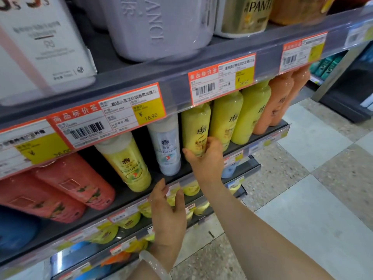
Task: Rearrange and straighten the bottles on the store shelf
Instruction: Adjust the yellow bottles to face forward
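Bottles on a grey store shelf point(129, 194) above speckled floor tiles point(314, 150): three yellow, two orange. Right hand point(203, 156) grips the leftmost yellow bottle point(195, 126); left hand point(168, 211), fingers relaxed and apart, hovers at the shelf edge.

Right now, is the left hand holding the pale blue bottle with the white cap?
No, the left hand rests at the shelf edge, below the pale blue bottle, touching no bottle.
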`<control>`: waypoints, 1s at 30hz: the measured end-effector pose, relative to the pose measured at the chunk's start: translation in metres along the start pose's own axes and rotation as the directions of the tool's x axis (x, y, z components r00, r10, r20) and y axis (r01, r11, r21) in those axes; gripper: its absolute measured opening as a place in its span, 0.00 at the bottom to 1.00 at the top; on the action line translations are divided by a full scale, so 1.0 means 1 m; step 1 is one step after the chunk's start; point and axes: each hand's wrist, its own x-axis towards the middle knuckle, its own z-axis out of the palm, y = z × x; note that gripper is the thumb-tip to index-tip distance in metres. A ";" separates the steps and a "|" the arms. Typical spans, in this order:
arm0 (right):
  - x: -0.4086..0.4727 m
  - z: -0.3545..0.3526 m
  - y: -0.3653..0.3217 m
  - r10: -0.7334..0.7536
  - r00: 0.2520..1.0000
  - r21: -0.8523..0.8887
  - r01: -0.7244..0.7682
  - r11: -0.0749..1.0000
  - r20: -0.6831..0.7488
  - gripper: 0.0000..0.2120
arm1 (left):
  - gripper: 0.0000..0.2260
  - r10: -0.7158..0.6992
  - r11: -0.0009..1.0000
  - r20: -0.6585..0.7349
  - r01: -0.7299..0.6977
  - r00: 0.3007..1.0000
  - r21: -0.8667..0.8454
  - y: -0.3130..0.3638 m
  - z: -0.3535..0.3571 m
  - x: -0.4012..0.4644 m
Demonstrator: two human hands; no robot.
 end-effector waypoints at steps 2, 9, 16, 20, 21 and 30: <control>0.001 -0.002 -0.001 0.003 1.000 0.018 -0.003 1.000 0.028 0.31 | 0.23 0.010 1.000 -0.001 -0.010 1.000 -0.003 0.001 0.002 0.001; 0.005 -0.040 0.022 0.001 0.994 0.146 0.015 0.989 -0.106 0.24 | 0.22 0.050 0.999 0.003 -0.050 0.999 -0.015 0.008 0.005 0.004; 0.045 -0.040 0.023 0.075 0.996 0.129 -0.080 0.988 0.040 0.30 | 0.22 0.056 0.998 -0.005 -0.056 0.998 -0.004 0.006 0.003 0.012; 0.047 -0.040 0.026 0.090 0.996 0.123 -0.093 0.988 0.027 0.27 | 0.21 0.064 0.998 -0.004 -0.064 0.998 0.003 0.004 0.003 0.012; 0.045 -0.040 0.027 0.079 0.996 0.119 -0.084 0.989 0.039 0.27 | 0.21 0.064 0.998 -0.007 -0.064 0.998 0.008 0.003 0.003 0.012; 0.040 -0.046 0.035 0.038 0.997 0.116 -0.045 0.992 0.067 0.27 | 0.22 0.050 0.998 -0.004 -0.049 0.999 0.041 -0.001 0.005 0.013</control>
